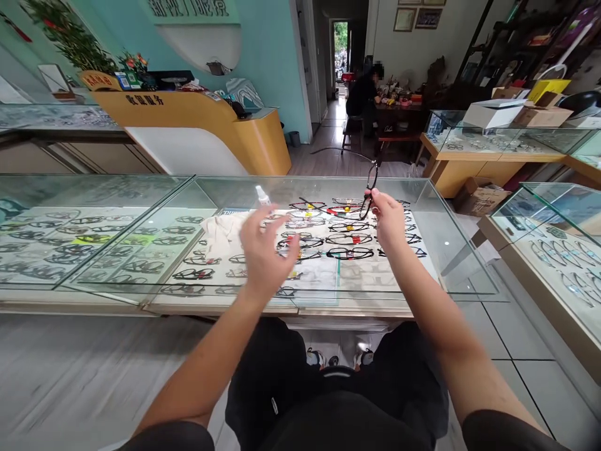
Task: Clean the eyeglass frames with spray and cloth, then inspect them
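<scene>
Glasses (pixel 368 196) aloft (Chinese-lettered counter (pixel 192 108) beyond)

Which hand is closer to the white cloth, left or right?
Left. The left hand is just right of the white cloth, fingers spread; the right hand is farther right, holding up glasses.

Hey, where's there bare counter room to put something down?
Bare glass on the counter: right of the right forearm, up to the end edge; and left of the white cloth, where eyeglasses show through. The middle is crowded: cloth, white bottle, left hand, more eyeglasses, and a pair in the right hand.
</scene>
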`<control>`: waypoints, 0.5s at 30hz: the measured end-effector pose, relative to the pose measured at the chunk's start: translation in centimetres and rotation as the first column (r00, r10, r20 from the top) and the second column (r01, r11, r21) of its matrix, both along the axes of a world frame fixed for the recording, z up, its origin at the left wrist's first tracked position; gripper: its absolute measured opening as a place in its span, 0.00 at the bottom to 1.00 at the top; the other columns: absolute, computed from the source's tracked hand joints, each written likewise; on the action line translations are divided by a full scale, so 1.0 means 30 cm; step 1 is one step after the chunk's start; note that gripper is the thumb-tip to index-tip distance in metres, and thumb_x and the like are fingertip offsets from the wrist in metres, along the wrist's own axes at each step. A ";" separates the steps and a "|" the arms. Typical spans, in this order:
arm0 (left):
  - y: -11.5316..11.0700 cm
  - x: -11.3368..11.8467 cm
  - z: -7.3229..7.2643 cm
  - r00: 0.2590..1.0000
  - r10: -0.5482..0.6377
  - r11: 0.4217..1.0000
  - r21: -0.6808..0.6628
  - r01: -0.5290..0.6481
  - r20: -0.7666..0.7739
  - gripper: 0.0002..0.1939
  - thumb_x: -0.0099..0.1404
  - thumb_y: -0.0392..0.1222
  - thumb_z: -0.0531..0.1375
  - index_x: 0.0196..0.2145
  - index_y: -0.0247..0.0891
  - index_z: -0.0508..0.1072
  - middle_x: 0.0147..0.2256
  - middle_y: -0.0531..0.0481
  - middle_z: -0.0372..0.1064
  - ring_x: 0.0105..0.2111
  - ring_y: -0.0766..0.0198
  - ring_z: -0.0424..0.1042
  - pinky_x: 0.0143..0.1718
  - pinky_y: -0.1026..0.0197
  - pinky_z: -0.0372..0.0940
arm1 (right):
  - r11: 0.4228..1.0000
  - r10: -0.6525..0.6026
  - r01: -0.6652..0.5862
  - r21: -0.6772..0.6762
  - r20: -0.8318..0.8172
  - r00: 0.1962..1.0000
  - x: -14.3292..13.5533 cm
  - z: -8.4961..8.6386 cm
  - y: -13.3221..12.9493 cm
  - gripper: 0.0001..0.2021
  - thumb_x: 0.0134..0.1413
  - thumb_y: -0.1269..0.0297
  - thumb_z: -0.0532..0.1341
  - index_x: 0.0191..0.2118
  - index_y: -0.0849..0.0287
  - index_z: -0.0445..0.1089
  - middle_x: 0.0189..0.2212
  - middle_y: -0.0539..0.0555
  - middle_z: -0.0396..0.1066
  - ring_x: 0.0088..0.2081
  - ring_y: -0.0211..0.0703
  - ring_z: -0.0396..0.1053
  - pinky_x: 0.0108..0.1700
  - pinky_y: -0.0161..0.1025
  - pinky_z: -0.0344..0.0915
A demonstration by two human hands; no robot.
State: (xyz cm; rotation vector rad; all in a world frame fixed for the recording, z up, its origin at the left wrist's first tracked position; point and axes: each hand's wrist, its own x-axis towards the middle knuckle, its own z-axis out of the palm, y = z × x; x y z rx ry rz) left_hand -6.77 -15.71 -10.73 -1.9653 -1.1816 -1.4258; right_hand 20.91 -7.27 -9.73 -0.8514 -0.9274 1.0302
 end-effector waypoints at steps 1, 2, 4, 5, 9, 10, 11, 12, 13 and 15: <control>-0.015 0.078 0.008 0.996 -0.049 0.998 0.037 0.051 -0.071 0.22 0.69 0.41 0.69 0.59 0.46 0.77 0.61 0.37 0.76 0.64 0.43 0.75 0.66 0.38 0.67 | 0.998 -0.068 0.068 0.014 0.019 0.998 -0.013 0.005 -0.022 0.15 0.53 0.46 0.74 0.37 0.51 0.86 0.39 0.50 0.83 0.39 0.41 0.69 0.46 0.39 0.65; -0.020 0.142 0.014 0.988 -0.086 0.994 0.050 0.093 -0.126 0.21 0.69 0.40 0.69 0.59 0.48 0.77 0.60 0.39 0.77 0.63 0.43 0.75 0.65 0.40 0.67 | 0.992 -0.121 0.121 0.020 0.027 0.992 -0.027 0.008 -0.045 0.14 0.54 0.46 0.74 0.37 0.51 0.86 0.39 0.51 0.83 0.40 0.42 0.69 0.47 0.40 0.66; -0.004 0.226 0.014 0.969 -0.140 0.986 0.056 0.155 -0.204 0.19 0.70 0.41 0.70 0.57 0.48 0.79 0.60 0.39 0.79 0.62 0.44 0.77 0.61 0.42 0.68 | 0.986 -0.169 0.169 0.012 0.017 0.985 -0.052 0.009 -0.090 0.14 0.55 0.46 0.73 0.37 0.51 0.87 0.40 0.52 0.84 0.41 0.44 0.70 0.47 0.41 0.66; 0.014 0.249 0.011 0.961 -0.156 0.985 0.041 0.170 -0.229 0.17 0.70 0.42 0.70 0.56 0.48 0.81 0.59 0.40 0.81 0.62 0.44 0.77 0.60 0.42 0.68 | 0.986 -0.168 0.168 0.003 0.007 0.986 -0.062 0.008 -0.109 0.15 0.56 0.46 0.73 0.37 0.51 0.87 0.41 0.52 0.84 0.41 0.44 0.70 0.47 0.41 0.66; 0.092 0.263 -0.005 0.952 -0.184 0.983 -0.027 0.183 -0.247 0.09 0.74 0.41 0.66 0.48 0.52 0.85 0.49 0.46 0.87 0.53 0.48 0.81 0.54 0.43 0.68 | 0.988 -0.143 0.142 -0.061 -0.008 0.990 -0.071 0.008 -0.162 0.16 0.55 0.45 0.72 0.38 0.52 0.86 0.41 0.53 0.84 0.41 0.45 0.71 0.43 0.41 0.66; 0.105 0.257 -0.003 0.949 -0.202 0.979 -0.039 0.198 -0.242 0.10 0.75 0.40 0.65 0.48 0.52 0.86 0.46 0.47 0.87 0.51 0.48 0.81 0.52 0.43 0.69 | 0.987 -0.143 0.142 -0.080 -0.003 0.990 -0.068 0.012 -0.171 0.16 0.55 0.45 0.72 0.38 0.52 0.86 0.40 0.53 0.83 0.41 0.45 0.71 0.42 0.41 0.65; 0.114 0.250 0.002 0.946 -0.224 0.975 -0.045 0.219 -0.236 0.11 0.75 0.39 0.64 0.48 0.51 0.86 0.45 0.47 0.87 0.49 0.49 0.82 0.50 0.44 0.70 | 0.985 -0.139 0.138 -0.100 0.003 0.990 -0.065 0.018 -0.178 0.16 0.55 0.45 0.71 0.38 0.52 0.86 0.40 0.53 0.82 0.40 0.45 0.70 0.41 0.41 0.65; 0.120 0.242 0.011 0.943 -0.247 0.969 -0.045 0.243 -0.223 0.11 0.76 0.39 0.63 0.48 0.51 0.86 0.44 0.47 0.87 0.48 0.50 0.82 0.49 0.45 0.71 | 0.985 -0.131 0.130 -0.116 0.006 0.991 -0.062 0.026 -0.186 0.16 0.55 0.45 0.71 0.38 0.52 0.85 0.39 0.53 0.82 0.40 0.45 0.70 0.41 0.41 0.64; 0.125 0.233 0.024 0.942 -0.269 0.963 -0.033 0.268 -0.201 0.11 0.76 0.39 0.63 0.48 0.51 0.86 0.43 0.47 0.87 0.46 0.51 0.82 0.48 0.46 0.72 | 0.985 -0.119 0.118 -0.127 0.004 0.993 -0.061 0.035 -0.195 0.16 0.55 0.46 0.71 0.37 0.53 0.85 0.38 0.53 0.81 0.40 0.44 0.71 0.42 0.41 0.65; 0.131 0.216 0.063 0.943 -0.302 0.951 0.018 0.307 -0.141 0.11 0.77 0.40 0.62 0.47 0.49 0.86 0.42 0.46 0.87 0.45 0.52 0.82 0.47 0.48 0.73 | 0.988 -0.093 0.091 -0.127 -0.007 0.996 -0.065 0.055 -0.216 0.14 0.54 0.48 0.72 0.38 0.53 0.84 0.39 0.53 0.81 0.41 0.45 0.71 0.44 0.42 0.66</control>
